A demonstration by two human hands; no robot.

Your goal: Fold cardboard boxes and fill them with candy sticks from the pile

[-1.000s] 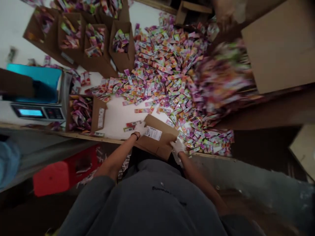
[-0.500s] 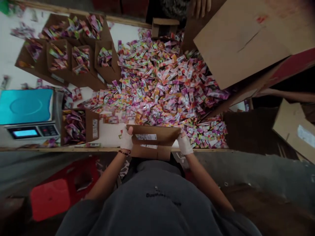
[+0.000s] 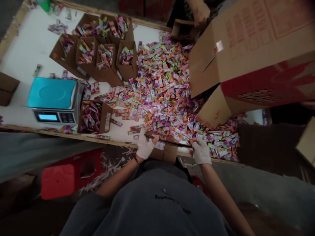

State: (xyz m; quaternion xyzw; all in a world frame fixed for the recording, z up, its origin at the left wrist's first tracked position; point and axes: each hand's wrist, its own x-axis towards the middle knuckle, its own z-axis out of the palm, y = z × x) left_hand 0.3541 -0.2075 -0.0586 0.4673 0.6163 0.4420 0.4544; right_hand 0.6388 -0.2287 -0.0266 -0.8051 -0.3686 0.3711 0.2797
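Both my hands wear white gloves and grip a small brown cardboard box [image 3: 165, 151] with a white label, held at the table's near edge. My left hand [image 3: 144, 147] is closed on the box's left end. My right hand [image 3: 201, 150] is closed on its right end. Just beyond the box lies a wide heap of colourful candy sachets [image 3: 164, 95] covering the white table [image 3: 29, 52].
A large cardboard carton [image 3: 246, 55] is tipped over the heap at the right. Several small open boxes of sachets [image 3: 103, 55] stand at the back left, one more [image 3: 94, 116] beside a blue-topped scale [image 3: 54, 101]. A red stool [image 3: 65, 177] sits below the table.
The small box has tilted from flat-faced toward me to edge-on at the heap. The big carton swung further over the table. My view shifted left and down.
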